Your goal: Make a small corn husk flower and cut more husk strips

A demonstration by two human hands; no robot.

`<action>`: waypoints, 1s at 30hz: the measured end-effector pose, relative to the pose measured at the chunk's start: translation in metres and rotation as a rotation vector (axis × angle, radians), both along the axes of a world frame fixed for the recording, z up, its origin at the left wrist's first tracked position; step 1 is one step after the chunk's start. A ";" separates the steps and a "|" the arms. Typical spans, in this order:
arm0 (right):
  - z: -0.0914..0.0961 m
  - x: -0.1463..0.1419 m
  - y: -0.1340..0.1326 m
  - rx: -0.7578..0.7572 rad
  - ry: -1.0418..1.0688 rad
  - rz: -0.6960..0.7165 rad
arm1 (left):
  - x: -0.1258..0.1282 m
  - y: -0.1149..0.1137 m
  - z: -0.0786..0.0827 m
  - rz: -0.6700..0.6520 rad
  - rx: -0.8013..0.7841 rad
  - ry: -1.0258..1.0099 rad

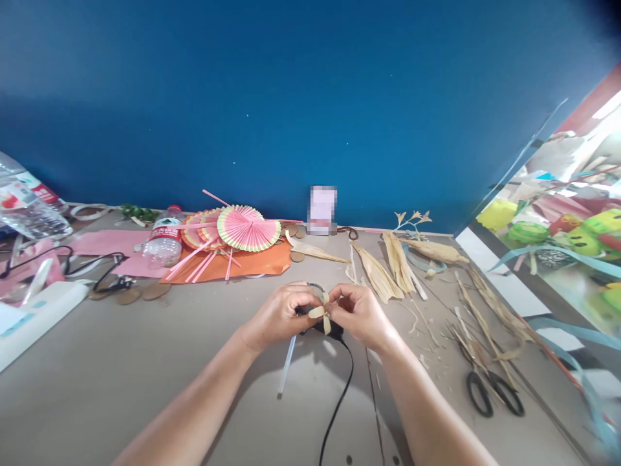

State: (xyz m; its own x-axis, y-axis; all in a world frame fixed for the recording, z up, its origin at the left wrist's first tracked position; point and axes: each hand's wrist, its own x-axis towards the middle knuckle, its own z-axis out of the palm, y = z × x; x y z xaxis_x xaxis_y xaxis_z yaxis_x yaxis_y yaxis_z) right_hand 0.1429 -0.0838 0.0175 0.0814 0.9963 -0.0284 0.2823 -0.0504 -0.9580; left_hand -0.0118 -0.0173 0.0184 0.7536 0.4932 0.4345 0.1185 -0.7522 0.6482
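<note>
Both hands meet over the middle of the grey table (145, 375). My left hand (276, 316) is closed, pinching a small flower made of dried husk strips (321, 312). My right hand (361, 314) is closed too, its fingertips pinching the same husk flower from the right. Under the hands lies a black tool (330, 330) with a black cord (337, 408) running toward me, and a clear glue stick (287, 366) lies pointing down-left from it.
Black-handled scissors (492, 391) lie at the right among loose husk strips (392, 268). Pink paper fans (247, 228) on orange paper and a water bottle (163, 244) sit at the back left. A white box (33, 314) is at the left edge.
</note>
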 end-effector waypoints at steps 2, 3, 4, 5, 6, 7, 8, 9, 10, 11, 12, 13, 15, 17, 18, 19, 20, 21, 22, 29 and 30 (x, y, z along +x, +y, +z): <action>-0.001 0.001 0.000 0.004 -0.012 0.011 | 0.000 0.000 0.001 -0.016 -0.006 0.003; -0.001 0.001 0.000 0.007 -0.020 0.018 | 0.000 -0.001 0.001 -0.019 -0.005 0.004; -0.001 0.001 -0.001 0.010 -0.028 0.024 | 0.000 -0.001 0.001 -0.018 -0.003 0.007; -0.001 0.001 -0.001 0.014 -0.037 0.029 | 0.000 -0.001 0.002 -0.017 0.000 0.011; 0.000 0.001 -0.001 0.017 -0.045 0.035 | 0.000 -0.001 0.002 -0.015 0.003 0.014; 0.000 0.002 -0.001 0.020 -0.052 0.040 | 0.000 -0.001 0.002 -0.013 0.005 0.016; 0.000 0.002 -0.002 0.022 -0.057 0.045 | 0.000 -0.001 0.002 -0.011 0.005 0.019; 0.001 0.002 -0.002 0.023 -0.061 0.047 | 0.000 -0.001 0.002 -0.011 0.004 0.023; 0.001 0.002 -0.002 0.021 -0.065 0.046 | 0.000 -0.001 0.002 -0.011 0.004 0.026; 0.001 0.002 -0.002 0.020 -0.068 0.043 | 0.000 -0.002 0.002 -0.012 0.003 0.029; 0.001 0.002 -0.002 0.018 -0.071 0.038 | 0.000 -0.002 0.002 -0.011 0.004 0.032; 0.001 0.002 -0.003 0.019 -0.072 0.034 | 0.000 -0.002 0.002 -0.012 0.004 0.035; 0.001 0.002 -0.003 0.026 -0.067 0.030 | 0.000 -0.002 0.001 -0.011 -0.001 0.040; 0.003 0.001 -0.004 0.039 -0.056 0.031 | 0.000 -0.002 0.001 -0.009 -0.012 0.037; 0.004 0.001 -0.004 0.047 -0.050 0.035 | 0.000 -0.001 0.000 -0.007 -0.017 0.030; 0.006 0.001 -0.004 0.057 -0.046 0.042 | 0.000 -0.001 0.000 -0.005 -0.018 0.020; 0.007 0.001 -0.005 0.070 -0.043 0.051 | 0.000 -0.001 -0.001 -0.002 -0.016 0.006; 0.009 0.001 -0.005 0.083 -0.042 0.061 | 0.000 -0.001 -0.001 -0.001 -0.012 -0.006; 0.011 0.001 -0.005 0.099 -0.044 0.071 | 0.000 -0.001 -0.002 0.000 -0.010 -0.018; 0.014 0.002 -0.007 0.109 -0.046 0.072 | 0.002 -0.002 -0.002 0.005 -0.019 -0.030; 0.014 0.003 -0.007 0.093 -0.025 0.073 | 0.002 -0.002 -0.002 0.008 -0.023 -0.030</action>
